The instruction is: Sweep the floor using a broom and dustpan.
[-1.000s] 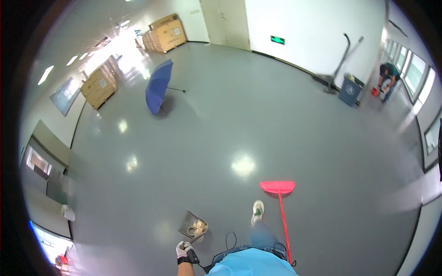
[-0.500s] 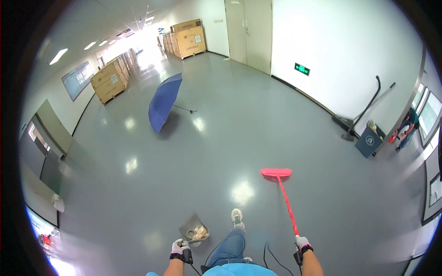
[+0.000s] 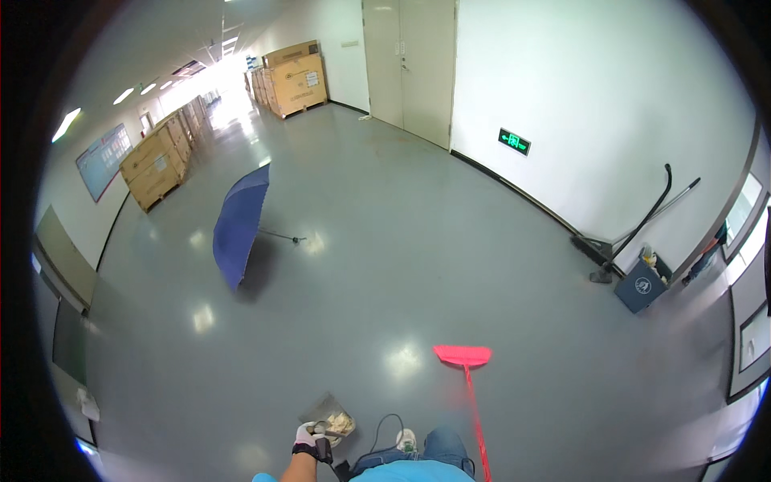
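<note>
My left hand [image 3: 307,435], in a white glove with a black strap and device at the wrist, is closed on the handle of a grey dustpan [image 3: 321,406]. Crumpled pale scraps [image 3: 341,424] lie in the pan. To the right, a broom [image 3: 463,354] with a wide pink-red head and red stick rests its bristles on the floor. Its stick runs down out of the lower edge, and my right hand is out of view there. An open blue umbrella [image 3: 242,225] lies on its side on the floor, ahead to the left.
Black and grey long-handled tools [image 3: 642,225] lean on the right wall by a grey bin [image 3: 640,287] holding rubbish. Large cartons [image 3: 297,84] stand along the far corridor, with more cartons [image 3: 152,169] on the left. Another person [image 3: 707,255] is partly visible at the far right.
The umbrella, bin and cartons sit nearer and lower in view as I move forward. The broom head is closer to my body. My right hand has dropped out of view.
</note>
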`<act>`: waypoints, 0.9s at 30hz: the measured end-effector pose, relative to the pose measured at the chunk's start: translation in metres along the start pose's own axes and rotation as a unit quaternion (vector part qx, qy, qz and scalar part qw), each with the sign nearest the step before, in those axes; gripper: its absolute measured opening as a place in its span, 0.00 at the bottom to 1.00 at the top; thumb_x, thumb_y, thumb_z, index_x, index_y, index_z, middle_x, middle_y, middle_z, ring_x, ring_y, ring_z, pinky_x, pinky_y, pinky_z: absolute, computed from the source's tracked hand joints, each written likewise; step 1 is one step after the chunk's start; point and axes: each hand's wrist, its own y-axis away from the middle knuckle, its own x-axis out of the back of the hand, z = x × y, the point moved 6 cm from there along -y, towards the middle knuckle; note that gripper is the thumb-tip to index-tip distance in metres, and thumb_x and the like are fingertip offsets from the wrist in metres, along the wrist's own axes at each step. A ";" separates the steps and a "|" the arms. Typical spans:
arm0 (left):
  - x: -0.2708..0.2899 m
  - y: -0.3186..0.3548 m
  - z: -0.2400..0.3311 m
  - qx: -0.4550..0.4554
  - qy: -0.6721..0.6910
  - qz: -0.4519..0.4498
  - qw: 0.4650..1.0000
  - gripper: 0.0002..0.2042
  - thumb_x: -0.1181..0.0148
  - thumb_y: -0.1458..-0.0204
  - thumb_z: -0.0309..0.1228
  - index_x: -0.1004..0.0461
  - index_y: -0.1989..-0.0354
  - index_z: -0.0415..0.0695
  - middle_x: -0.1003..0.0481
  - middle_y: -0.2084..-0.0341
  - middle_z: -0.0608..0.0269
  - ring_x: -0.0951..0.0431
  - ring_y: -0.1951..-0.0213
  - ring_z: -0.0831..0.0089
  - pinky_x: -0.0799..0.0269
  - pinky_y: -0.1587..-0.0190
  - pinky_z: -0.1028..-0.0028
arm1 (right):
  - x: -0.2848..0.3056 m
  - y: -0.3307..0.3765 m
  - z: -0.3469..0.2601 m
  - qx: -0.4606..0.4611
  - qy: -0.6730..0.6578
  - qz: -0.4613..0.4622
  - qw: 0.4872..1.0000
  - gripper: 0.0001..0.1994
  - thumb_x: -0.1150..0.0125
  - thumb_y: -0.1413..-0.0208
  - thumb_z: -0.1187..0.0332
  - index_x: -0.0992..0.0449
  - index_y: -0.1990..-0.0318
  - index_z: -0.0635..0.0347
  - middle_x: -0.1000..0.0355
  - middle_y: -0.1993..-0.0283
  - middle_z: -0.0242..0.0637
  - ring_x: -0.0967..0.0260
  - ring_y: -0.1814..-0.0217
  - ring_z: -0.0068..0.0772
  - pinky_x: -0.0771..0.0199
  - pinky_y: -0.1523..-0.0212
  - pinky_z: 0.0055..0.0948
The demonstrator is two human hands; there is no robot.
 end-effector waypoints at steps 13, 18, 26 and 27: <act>-0.239 -0.107 0.088 0.050 0.184 -0.039 0.981 0.09 0.49 0.52 0.35 0.38 0.77 0.45 0.37 0.85 0.68 0.40 0.87 0.78 0.46 0.85 0.78 | 0.092 -0.114 -0.234 -0.036 0.051 -0.047 0.997 0.29 0.59 0.41 0.47 0.27 0.73 0.68 0.31 0.85 0.42 0.31 0.82 0.43 0.33 0.81 0.40; -0.324 -0.154 0.113 0.067 0.234 -0.021 0.970 0.08 0.49 0.52 0.33 0.38 0.78 0.45 0.36 0.84 0.66 0.40 0.87 0.78 0.47 0.88 0.79 | 0.157 -0.209 -0.412 0.045 0.110 -0.023 0.993 0.30 0.61 0.43 0.45 0.26 0.64 0.69 0.26 0.74 0.49 0.27 0.70 0.49 0.31 0.69 0.43; -0.426 -0.224 0.165 0.011 0.226 0.037 0.973 0.08 0.48 0.54 0.32 0.40 0.80 0.46 0.36 0.85 0.67 0.39 0.88 0.79 0.46 0.88 0.80 | 0.208 -0.298 -0.722 0.050 0.099 -0.027 0.993 0.27 0.60 0.41 0.47 0.27 0.66 0.66 0.30 0.79 0.41 0.33 0.81 0.35 0.37 0.78 0.37; -0.435 -0.236 0.173 0.035 0.238 0.018 0.971 0.08 0.48 0.54 0.31 0.39 0.80 0.46 0.36 0.85 0.66 0.38 0.87 0.78 0.46 0.88 0.80 | 0.211 -0.301 -0.751 0.034 0.092 -0.020 0.995 0.27 0.59 0.42 0.48 0.25 0.62 0.66 0.27 0.73 0.44 0.27 0.74 0.38 0.32 0.72 0.38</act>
